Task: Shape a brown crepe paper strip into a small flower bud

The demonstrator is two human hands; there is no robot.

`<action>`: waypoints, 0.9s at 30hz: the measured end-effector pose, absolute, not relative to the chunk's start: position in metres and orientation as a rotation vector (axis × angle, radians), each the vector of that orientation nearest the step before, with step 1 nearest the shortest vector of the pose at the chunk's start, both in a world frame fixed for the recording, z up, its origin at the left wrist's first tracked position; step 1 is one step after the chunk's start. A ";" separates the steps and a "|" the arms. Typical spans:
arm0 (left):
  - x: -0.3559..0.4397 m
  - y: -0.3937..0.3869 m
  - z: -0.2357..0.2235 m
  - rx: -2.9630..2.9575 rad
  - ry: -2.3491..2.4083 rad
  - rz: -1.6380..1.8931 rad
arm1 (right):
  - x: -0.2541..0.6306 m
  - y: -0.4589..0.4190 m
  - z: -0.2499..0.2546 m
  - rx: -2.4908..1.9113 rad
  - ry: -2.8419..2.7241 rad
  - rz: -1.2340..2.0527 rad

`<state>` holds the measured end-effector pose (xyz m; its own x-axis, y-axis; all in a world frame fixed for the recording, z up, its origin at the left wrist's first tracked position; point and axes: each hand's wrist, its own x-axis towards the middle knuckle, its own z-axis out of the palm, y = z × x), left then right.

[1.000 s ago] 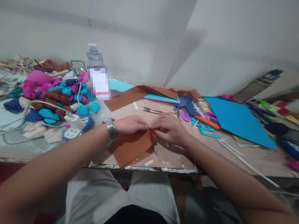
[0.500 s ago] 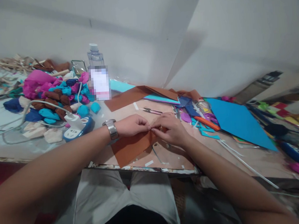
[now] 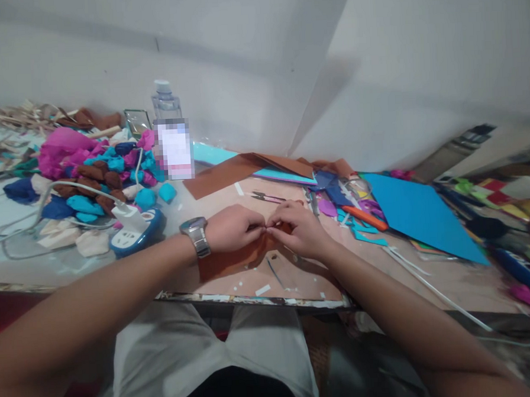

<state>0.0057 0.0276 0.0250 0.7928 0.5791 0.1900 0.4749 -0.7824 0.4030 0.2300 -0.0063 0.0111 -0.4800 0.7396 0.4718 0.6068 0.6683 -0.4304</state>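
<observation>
A brown sheet of crepe paper (image 3: 235, 257) lies bunched near the table's front edge. My left hand (image 3: 233, 227), with a metal watch on its wrist, pinches the paper's upper edge. My right hand (image 3: 299, 231) pinches the same edge right beside it, fingertips of both hands touching. Both hands are closed on the paper, which is gathered and lifted slightly between them.
A pile of crumpled coloured paper balls (image 3: 90, 172) and a blue power strip (image 3: 133, 232) lie at left. A water bottle (image 3: 168, 129) stands behind. Small scissors (image 3: 265, 197), a brown folded sheet (image 3: 245, 167), an orange cutter (image 3: 366, 218) and a blue sheet (image 3: 421, 214) lie beyond and right.
The brown paper has been gathered upward: its lower flap, spread toward the table edge before, is now drawn into a narrower bunch under my hands. Both hands stayed nearly in place.
</observation>
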 end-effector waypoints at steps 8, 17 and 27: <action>0.008 0.024 0.032 2.889 0.817 0.268 | 0.229 -0.008 0.014 -1.045 -2.280 0.329; 0.009 0.025 0.029 2.841 0.846 0.343 | 0.229 -0.008 0.014 -1.040 -2.288 0.393; 0.006 0.029 0.027 2.617 0.767 0.395 | 0.228 -0.007 0.014 -1.002 -2.295 0.325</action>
